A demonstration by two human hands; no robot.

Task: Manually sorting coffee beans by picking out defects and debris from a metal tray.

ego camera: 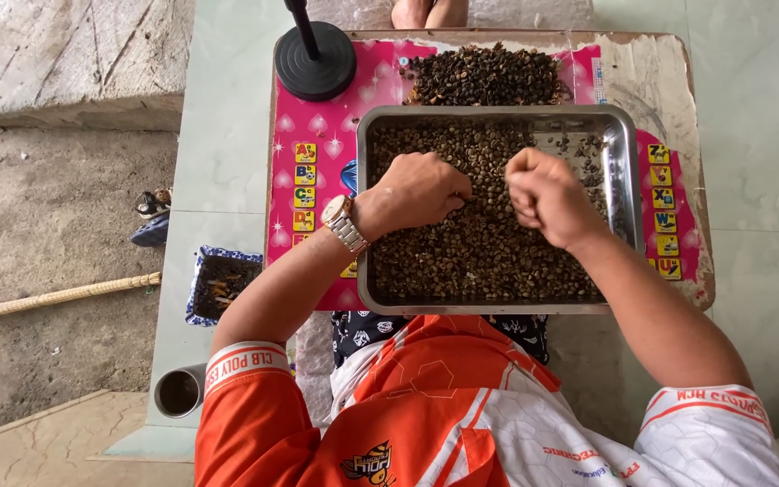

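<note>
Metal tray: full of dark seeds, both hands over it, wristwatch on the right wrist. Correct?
Not quite. The head view shows the wristwatch on the left wrist, beside the left hand. The rest holds: the metal tray holds dark seeds, and the right hand is over it too.

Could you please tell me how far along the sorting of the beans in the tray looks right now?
Done: a heap of dark beans lies on the mat beyond the tray, and the tray's far right corner shows bare metal. In hand: the left hand rests in the beans in the tray, while the right hand is closed just above them. Left: beans cover most of the tray.
</note>
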